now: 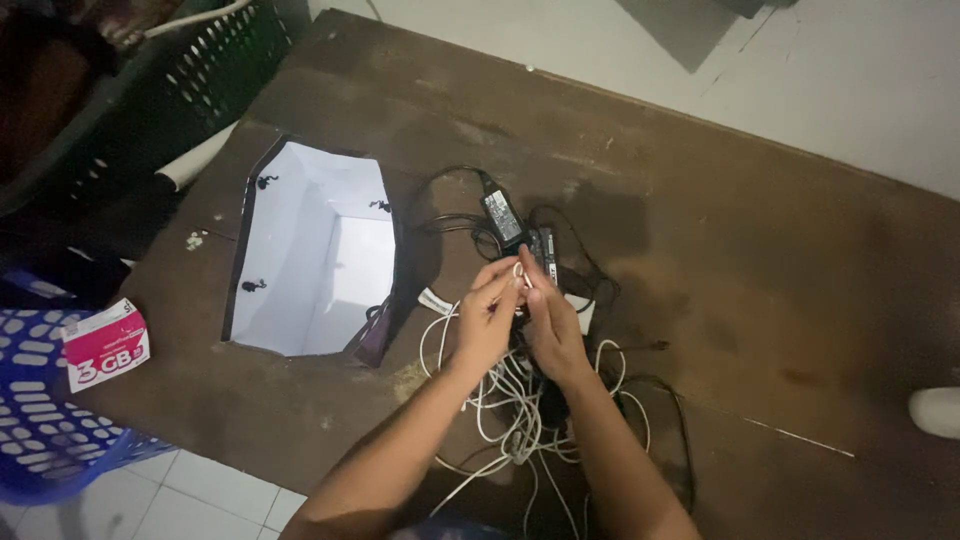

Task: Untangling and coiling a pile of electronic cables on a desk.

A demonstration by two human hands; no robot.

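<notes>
My left hand (487, 318) and my right hand (551, 325) meet over a tangle of cables on a dark brown table (760, 260). Both pinch the same white cable (519, 274) between their fingertips, held up above the pile. Beneath them lies a heap of white cables (505, 415) mixed with black cables (655, 390). A black power adapter (503, 216) lies just beyond the fingertips, with a second black block beside it partly hidden by my right hand.
An open bag with a white inside (315, 250) stands left of the cables. A blue perforated basket (45, 425) holding a red-and-white packet (105, 345) sits at the lower left, a dark basket (150, 95) at the upper left. A white object (938, 410) touches the right edge.
</notes>
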